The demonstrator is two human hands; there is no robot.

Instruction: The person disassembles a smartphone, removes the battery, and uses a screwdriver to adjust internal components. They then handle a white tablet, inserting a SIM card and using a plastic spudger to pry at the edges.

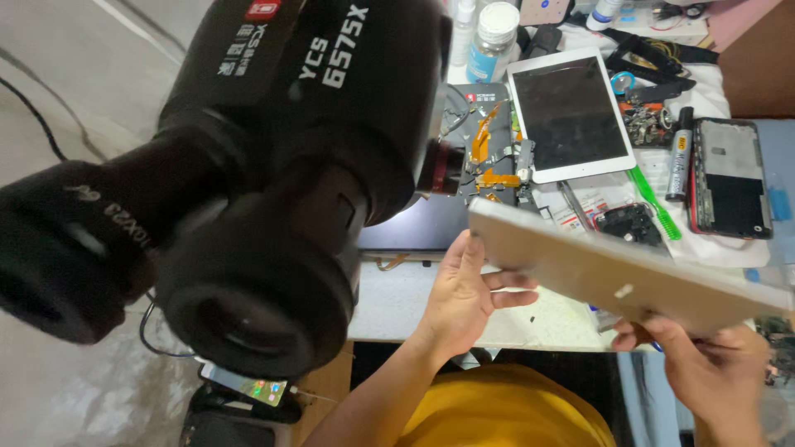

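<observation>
Holding the stiff, thin tablet shell (pixel 613 269) by its edges, your left hand (pixel 460 294) and right hand (pixel 712 364) pinch it; likely light, fragile.

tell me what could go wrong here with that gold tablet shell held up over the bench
1. The gold tablet shell is tilted in mid-air, gripped only at its edges by the left hand and right hand; it might slip onto the cluttered bench.
2. Its far end hangs above the white tablet and loose parts, so a drop could hit them.
3. The black microscope sits close; a swing could knock it.
</observation>
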